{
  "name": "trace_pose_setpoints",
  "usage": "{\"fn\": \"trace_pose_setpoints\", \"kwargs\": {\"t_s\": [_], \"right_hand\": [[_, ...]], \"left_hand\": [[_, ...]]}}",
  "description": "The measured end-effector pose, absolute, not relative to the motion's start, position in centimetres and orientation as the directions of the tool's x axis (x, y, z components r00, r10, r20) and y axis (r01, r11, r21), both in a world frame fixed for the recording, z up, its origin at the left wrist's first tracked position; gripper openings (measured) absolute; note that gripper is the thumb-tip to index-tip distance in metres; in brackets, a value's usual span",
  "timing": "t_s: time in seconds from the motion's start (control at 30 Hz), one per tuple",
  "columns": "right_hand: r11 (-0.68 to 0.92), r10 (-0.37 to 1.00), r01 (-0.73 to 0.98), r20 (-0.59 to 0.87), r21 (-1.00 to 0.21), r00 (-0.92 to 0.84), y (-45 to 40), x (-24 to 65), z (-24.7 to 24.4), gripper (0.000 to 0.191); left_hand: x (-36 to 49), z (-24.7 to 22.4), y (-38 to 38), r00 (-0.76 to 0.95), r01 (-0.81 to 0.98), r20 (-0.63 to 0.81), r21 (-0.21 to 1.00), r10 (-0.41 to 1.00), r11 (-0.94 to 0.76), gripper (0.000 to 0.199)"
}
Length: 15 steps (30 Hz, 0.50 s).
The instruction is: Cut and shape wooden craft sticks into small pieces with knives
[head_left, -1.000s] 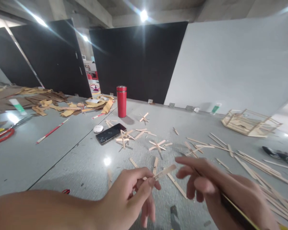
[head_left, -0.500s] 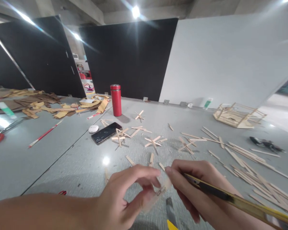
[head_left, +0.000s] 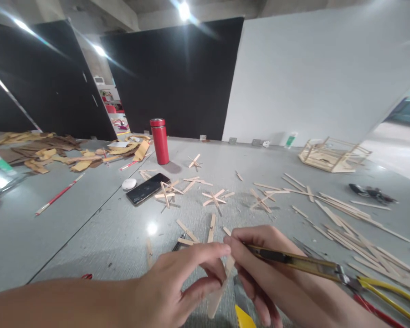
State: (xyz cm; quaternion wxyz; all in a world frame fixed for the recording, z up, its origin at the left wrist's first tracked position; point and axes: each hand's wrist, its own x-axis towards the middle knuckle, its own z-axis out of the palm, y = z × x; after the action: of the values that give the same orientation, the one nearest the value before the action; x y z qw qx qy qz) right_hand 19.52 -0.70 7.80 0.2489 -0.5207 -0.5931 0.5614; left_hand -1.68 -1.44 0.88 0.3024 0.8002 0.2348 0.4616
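Moved: 1 flat, round-ended wooden stick, now steeper, pinched by left hand fingers above counter. Right hand: fingers closed around 1 slender black-and-gold tool.

Grey, black and red are set off by pale wood.
The grey counter is crossed by a dark line; pale tan flat wooden sticks are shown against it. Solid red is worn by the cylindrical bottle, dull yellow and black by the long slim tool, black by the tall flat panel.
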Motion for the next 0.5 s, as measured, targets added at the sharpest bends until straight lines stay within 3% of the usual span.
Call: {"fn": "trace_pose_setpoints", "kwargs": {"t_s": [0.33, 0.4, 0.5], "right_hand": [[-0.254, 0.806, 0.346, -0.396, -0.903, -0.440, -0.3, 19.4, 6.9, 0.045], [-0.265, 0.804, 0.333, -0.398, -0.905, -0.442, -0.4, 19.4, 6.8, 0.045], [-0.269, 0.801, 0.297, -0.384, -0.916, -0.460, -0.4, 19.6, 6.5, 0.045]], "left_hand": [[-2.5, 0.2, -1.6, 0.627, 0.251, 0.565, 0.506, 0.537, -0.825, 0.059], [-2.7, 0.1, -1.7, 0.639, 0.236, 0.535, 0.548, 0.553, -0.803, 0.053], [-2.8, 0.7, -1.7, 0.572, 0.169, 0.414, 0.785, 0.708, -0.596, 0.025]]}}
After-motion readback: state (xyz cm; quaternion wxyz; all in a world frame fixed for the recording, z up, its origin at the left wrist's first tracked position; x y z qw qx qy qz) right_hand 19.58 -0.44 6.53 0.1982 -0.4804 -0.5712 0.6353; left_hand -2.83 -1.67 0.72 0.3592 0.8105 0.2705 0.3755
